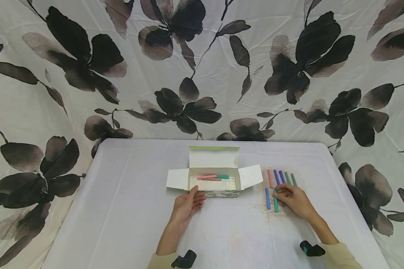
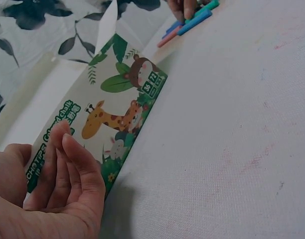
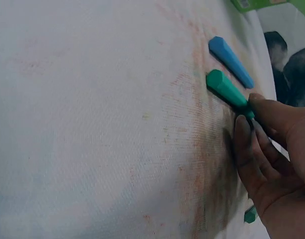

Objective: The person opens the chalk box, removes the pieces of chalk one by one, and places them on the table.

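An open chalk box (image 1: 214, 184) with a giraffe print (image 2: 112, 117) lies mid-table, its flaps spread; pink and green sticks lie inside. My left hand (image 1: 196, 197) rests with straight fingers (image 2: 75, 164) against the box's front face and holds nothing. To the right, my right hand (image 1: 278, 194) pinches the far end of a green chalk (image 1: 275, 203) that lies on the cloth; the right wrist view shows a thumb and a fingertip (image 3: 242, 130) on the green chalk (image 3: 225, 88). A blue chalk (image 1: 267, 198) (image 3: 230, 61) lies just left of it.
Several more chalks, pink (image 1: 270, 178), blue (image 1: 277, 177) and green (image 1: 293, 179), lie in a row behind my right hand. The white tablecloth (image 1: 128, 209) has faint chalk smears. A flower-print curtain (image 1: 202, 74) hangs behind the table.
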Demonstrator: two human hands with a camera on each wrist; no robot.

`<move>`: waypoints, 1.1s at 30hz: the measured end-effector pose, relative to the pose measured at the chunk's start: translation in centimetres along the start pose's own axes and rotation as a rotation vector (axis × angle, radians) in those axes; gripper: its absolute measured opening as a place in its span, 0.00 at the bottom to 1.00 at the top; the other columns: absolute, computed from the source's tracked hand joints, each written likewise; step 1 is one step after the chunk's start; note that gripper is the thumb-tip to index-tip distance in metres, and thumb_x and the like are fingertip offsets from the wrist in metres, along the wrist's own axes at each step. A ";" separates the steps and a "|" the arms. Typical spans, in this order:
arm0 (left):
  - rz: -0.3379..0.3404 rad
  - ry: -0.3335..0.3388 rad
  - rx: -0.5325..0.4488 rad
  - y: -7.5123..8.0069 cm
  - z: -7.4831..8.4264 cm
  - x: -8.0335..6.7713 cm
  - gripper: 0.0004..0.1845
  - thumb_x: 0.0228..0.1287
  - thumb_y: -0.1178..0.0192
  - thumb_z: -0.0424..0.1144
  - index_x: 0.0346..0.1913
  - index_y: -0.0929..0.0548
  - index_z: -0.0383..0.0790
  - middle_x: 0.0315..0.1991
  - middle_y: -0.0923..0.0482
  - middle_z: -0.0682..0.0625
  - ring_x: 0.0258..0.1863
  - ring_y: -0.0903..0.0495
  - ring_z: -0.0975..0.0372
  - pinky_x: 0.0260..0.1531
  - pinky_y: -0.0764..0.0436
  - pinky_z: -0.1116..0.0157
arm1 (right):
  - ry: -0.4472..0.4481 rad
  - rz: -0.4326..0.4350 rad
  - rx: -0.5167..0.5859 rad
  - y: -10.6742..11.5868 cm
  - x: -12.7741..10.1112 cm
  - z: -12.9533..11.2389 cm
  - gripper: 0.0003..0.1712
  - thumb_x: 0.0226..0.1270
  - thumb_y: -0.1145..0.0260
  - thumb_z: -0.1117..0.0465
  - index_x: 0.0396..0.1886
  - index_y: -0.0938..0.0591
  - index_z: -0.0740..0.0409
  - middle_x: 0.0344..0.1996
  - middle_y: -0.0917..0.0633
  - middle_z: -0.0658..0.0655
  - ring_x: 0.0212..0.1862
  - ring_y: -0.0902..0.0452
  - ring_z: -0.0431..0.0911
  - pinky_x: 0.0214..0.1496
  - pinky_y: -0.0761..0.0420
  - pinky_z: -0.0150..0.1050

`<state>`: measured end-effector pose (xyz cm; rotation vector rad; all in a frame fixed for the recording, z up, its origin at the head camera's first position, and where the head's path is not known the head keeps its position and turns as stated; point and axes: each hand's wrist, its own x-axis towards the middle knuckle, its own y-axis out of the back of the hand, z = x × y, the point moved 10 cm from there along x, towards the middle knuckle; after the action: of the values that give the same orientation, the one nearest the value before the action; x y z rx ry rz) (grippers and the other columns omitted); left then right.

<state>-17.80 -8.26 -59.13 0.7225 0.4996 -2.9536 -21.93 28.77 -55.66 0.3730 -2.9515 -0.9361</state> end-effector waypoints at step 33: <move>-0.003 -0.007 -0.003 0.0 -0.1 0.2 0.28 0.77 0.41 0.52 0.51 0.18 0.23 0.40 0.13 0.45 0.36 0.17 0.65 0.36 0.17 0.73 | 0.163 0.115 0.042 3.7 3.8 -10.6 0.14 0.79 0.37 0.61 0.53 0.18 0.67 0.45 0.14 0.66 0.44 0.14 0.43 0.47 0.15 0.31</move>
<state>-17.89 -8.26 -59.34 0.7107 0.5051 -2.9566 -25.48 24.83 -45.00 0.2636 -2.8140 -0.7920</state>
